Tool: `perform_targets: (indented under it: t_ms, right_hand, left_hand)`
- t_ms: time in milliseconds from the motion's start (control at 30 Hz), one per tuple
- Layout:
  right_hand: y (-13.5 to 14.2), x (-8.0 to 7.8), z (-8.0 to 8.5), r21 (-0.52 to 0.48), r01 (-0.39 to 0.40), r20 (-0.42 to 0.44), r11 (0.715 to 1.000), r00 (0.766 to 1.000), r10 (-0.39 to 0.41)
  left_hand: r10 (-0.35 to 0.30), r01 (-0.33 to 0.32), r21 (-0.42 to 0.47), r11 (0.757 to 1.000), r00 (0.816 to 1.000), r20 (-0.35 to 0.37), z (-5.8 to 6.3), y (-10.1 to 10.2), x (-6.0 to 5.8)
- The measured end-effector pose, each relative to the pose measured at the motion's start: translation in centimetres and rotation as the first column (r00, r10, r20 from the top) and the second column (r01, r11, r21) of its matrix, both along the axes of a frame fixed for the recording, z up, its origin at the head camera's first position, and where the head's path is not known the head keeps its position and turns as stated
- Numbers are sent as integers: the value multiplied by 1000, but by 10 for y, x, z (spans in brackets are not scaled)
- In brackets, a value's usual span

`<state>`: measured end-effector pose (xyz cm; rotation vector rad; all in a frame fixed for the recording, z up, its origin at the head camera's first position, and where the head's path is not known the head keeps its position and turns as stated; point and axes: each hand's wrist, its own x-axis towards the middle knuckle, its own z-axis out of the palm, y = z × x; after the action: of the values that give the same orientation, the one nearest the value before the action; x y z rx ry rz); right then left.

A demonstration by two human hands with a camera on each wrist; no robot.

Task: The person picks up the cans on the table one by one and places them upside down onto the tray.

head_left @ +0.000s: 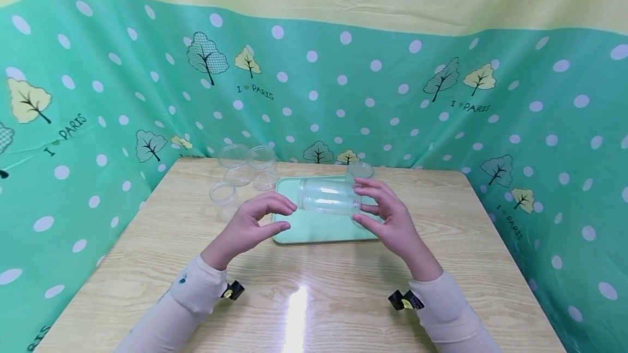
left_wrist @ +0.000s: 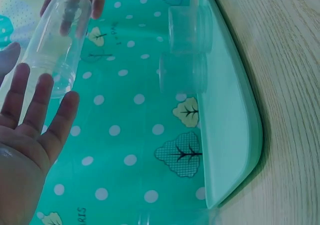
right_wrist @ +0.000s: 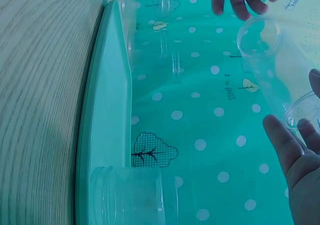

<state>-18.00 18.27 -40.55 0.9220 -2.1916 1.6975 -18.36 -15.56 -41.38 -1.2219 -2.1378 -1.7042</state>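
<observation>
A clear plastic jar (head_left: 327, 196) lies sideways in the air above a mint green tray (head_left: 314, 230). My right hand (head_left: 388, 212) grips the jar's right end, with the thumb below and the fingers over the rim, as the right wrist view also shows. My left hand (head_left: 257, 219) is held just off the other end, its thumb and fingers spread apart with nothing between them. In the left wrist view two more clear jars, a farther jar (left_wrist: 190, 30) and a nearer jar (left_wrist: 181, 72), stand on the tray, partly hidden in the head view.
Left of the tray several clear jars stand on the wooden table (head_left: 314, 293), among them a front jar (head_left: 223, 200) and a stacked-looking pair at the back, a left one (head_left: 234, 165) and a right one (head_left: 264, 168). A green patterned curtain (head_left: 314, 91) encloses the back and sides.
</observation>
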Motion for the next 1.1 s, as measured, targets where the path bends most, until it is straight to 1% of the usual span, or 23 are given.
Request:
perform_targets:
  t_ms: [200,300,467,667,800,967,1100]
  right_hand:
    - [3,-2,1,-15,22,0,1000,1000,-22]
    - [3,-4,1,-11,24,7,1000,1000,-24]
    - [5,-7,0,-11,22,0,1000,1000,-22]
    - [6,-10,0,-29,36,8,999,999,-36]
    - [2,-14,2,-37,37,14,999,999,-37]
    - [0,-17,3,-28,41,31,999,999,-41]
    - [2,-22,7,5,52,32,999,998,-52]
  left_hand:
    - [-31,29,-62,998,999,-30,-5,4,-3]
    - [-39,36,-101,994,999,-33,-6,5,-3]
    - [-60,61,-165,984,998,11,-8,8,-1]
    - [-99,107,-206,973,994,53,-9,12,0]
    - [-113,130,-235,963,990,84,-10,12,0]
    - [-127,155,-289,945,985,112,-13,12,0]
    - [-163,198,-321,926,978,132,-14,12,-2]
